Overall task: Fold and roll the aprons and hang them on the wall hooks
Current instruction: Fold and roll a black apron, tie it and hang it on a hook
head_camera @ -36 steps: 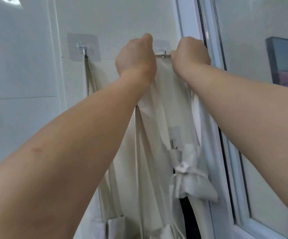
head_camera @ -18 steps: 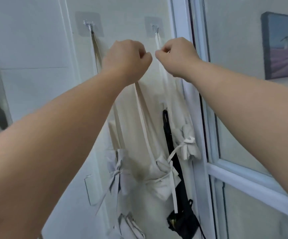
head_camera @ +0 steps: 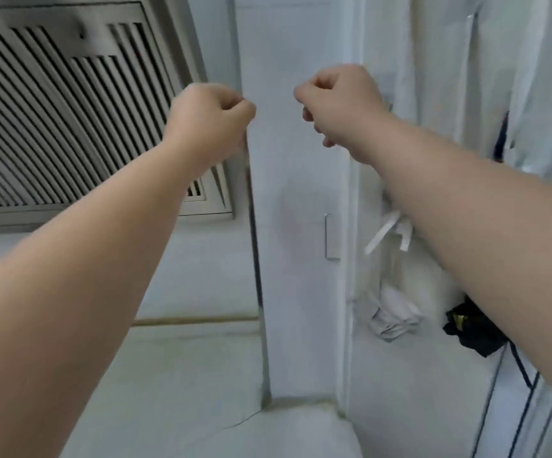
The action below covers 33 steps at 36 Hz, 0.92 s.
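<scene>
Both our forearms reach up from the lower frame. Our left hand (head_camera: 210,119), centre left, is curled into a fist with nothing in it. Our right hand (head_camera: 339,104), just right of centre, is curled too, and empty as far as we can see. Beyond the right forearm, at middle right, a rolled apron (head_camera: 395,320) hangs against the wall, white ties (head_camera: 385,233) dangling above it and a black object (head_camera: 469,328) just beside. Farther off, upper left, sits the slatted range hood (head_camera: 69,120).
</scene>
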Available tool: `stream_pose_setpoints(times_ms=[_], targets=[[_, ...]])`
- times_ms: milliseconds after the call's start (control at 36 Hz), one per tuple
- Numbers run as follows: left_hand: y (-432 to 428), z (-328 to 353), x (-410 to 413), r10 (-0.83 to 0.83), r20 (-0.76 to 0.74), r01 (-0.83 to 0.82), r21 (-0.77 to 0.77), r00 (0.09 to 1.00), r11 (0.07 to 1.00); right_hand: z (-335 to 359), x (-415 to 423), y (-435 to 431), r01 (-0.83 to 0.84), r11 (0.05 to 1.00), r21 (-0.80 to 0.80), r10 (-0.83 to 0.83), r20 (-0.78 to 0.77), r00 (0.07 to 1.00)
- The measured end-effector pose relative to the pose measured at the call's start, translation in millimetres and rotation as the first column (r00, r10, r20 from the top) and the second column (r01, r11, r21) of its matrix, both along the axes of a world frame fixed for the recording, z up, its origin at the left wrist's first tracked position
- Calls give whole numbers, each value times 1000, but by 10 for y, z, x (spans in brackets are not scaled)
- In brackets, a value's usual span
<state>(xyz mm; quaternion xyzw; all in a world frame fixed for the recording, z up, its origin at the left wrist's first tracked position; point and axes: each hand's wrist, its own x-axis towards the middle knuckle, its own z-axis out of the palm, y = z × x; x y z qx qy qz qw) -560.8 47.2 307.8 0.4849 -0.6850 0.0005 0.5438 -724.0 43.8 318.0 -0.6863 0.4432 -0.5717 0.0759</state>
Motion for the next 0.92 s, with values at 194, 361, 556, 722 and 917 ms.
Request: stream_pose_setpoints(times_ms=[194, 361, 556, 722, 917], targets=[[123, -592, 1338, 138, -6, -135, 177, 990, 975, -799, 1386, -300, -159, 971, 180, 174, -73, 982], [138, -1191, 2833, 286, -12, -260, 379, 958, 888, -1425, 2785, -514, -284, 890, 356, 336, -91, 938], [-12, -1971, 4237, 393, -92, -281, 553, 915, 784, -2132, 4121, -755, -341, 784, 519, 421, -42, 906], [-273, -2591, 4862, 411, -83, -274, 625, 908, 731, -2693, 4772, -1017, -307, 710, 634, 419, -29, 907], [-665, -3456, 5132, 399, -34, -226, 778, 916, 586, -3347, 5030, -1370, -182, 652, 736, 371, -100, 923]])
